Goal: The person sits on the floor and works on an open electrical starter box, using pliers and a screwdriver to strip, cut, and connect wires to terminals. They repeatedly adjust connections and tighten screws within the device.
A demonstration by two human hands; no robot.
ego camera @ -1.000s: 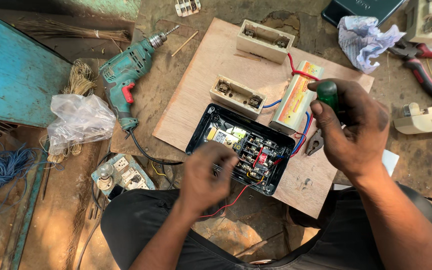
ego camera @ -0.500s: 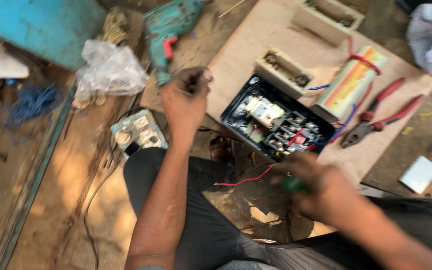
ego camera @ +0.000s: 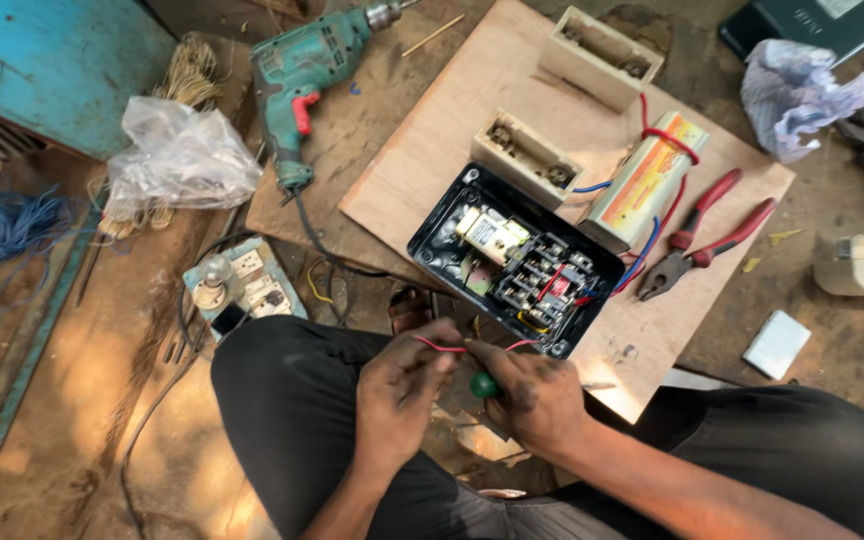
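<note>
Red wire (ego camera: pixel 439 347) pinched between both hands' fingers; right hand (ego camera: pixel 537 400) hides green-handled screwdriver (ego camera: pixel 483 385) shaft.

the way forward from the left hand (ego camera: pixel 402 395) and right hand (ego camera: pixel 532 400) is blocked by the open black box (ego camera: pixel 452 232) at the near edge of the wooden board (ego camera: pixel 482 90). bare board is left only at its upper left part. to the right, the pliers (ego camera: pixel 712 235) and the yellow cylinder (ego camera: pixel 642 180) are crowded just beside the box. to the left, a switch board (ego camera: pixel 242 285), a drill (ego camera: pixel 297 75) and a plastic bag (ego camera: pixel 177 155) are met, with open dirt floor (ego camera: pixel 62 400) beyond the knee.
</note>
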